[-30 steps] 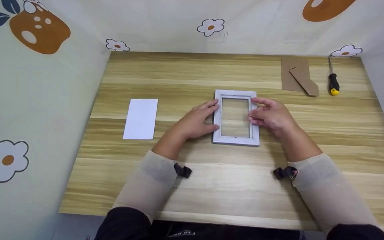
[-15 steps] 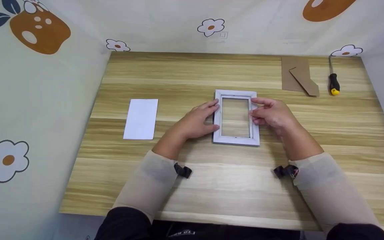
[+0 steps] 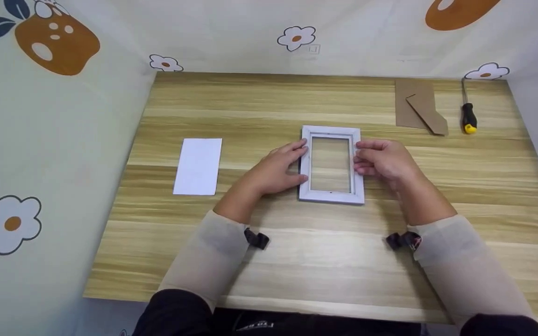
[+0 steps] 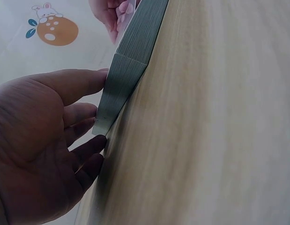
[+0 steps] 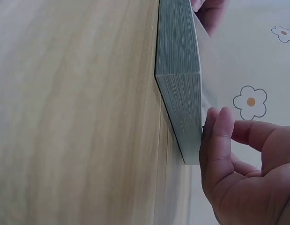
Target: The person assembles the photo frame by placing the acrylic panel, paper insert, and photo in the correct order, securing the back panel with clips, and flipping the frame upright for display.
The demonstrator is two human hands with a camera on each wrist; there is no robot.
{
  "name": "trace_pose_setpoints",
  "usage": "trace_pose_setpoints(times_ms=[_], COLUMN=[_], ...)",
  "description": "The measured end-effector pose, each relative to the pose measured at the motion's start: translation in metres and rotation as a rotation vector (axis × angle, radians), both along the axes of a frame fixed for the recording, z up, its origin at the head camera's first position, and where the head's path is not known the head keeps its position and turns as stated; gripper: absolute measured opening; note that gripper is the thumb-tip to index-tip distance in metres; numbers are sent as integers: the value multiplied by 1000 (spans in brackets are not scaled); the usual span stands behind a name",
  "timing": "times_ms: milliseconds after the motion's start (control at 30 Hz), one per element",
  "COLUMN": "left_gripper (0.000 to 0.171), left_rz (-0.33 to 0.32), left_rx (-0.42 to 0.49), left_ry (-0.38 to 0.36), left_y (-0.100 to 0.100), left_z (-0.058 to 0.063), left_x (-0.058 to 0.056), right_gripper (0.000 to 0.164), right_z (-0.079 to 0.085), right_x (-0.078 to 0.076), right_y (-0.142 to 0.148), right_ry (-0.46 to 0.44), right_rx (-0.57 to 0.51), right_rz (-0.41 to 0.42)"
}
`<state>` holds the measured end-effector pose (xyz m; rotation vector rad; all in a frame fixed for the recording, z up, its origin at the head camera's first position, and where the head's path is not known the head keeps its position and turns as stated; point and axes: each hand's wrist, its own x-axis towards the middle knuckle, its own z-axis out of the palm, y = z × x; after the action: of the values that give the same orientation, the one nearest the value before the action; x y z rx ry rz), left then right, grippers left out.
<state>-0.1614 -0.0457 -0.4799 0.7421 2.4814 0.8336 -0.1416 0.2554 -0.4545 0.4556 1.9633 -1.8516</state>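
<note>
At the centre of the head view, the hollow white rectangular frame [image 3: 331, 197] could skid if the right hand [image 3: 389, 161], fingertips bunched at its right side, any grip unclear, pushes harder than the loosely spread left hand [image 3: 278, 171], touching the opposite side, resists.

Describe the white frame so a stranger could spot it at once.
Start with the wood-grain table and look near its middle, between the person's left hand and right hand. The white frame lies flat there. Unlike the solid white card and the brown board, its border surrounds a window through which wood shows.
</note>
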Motion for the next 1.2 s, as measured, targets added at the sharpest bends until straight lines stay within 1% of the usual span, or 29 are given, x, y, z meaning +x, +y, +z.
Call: trace_pose_setpoints(times_ms=[133, 300, 567, 900, 1200], left_gripper=[78, 78, 78, 79, 79], left_rz=[-2, 0, 4, 8, 0], left_rx=[4, 0, 3, 2, 8], left_ry=[-1, 0, -8, -16, 13], left_y=[0, 0, 0, 0, 0], left_z=[1, 0, 1, 0, -1], left_x=[0, 0, 0, 0, 1], right_gripper=[47, 44, 44, 46, 48], right_z=[1, 0, 0, 2, 2], right_x=[1, 2, 5, 6, 7], right_y=[4, 8, 12, 13, 11], right_ry=[-10, -32, -46, -34, -33], right_rx=[-26, -73, -110, -100, -95], right_rz=[13, -1, -12, -1, 6])
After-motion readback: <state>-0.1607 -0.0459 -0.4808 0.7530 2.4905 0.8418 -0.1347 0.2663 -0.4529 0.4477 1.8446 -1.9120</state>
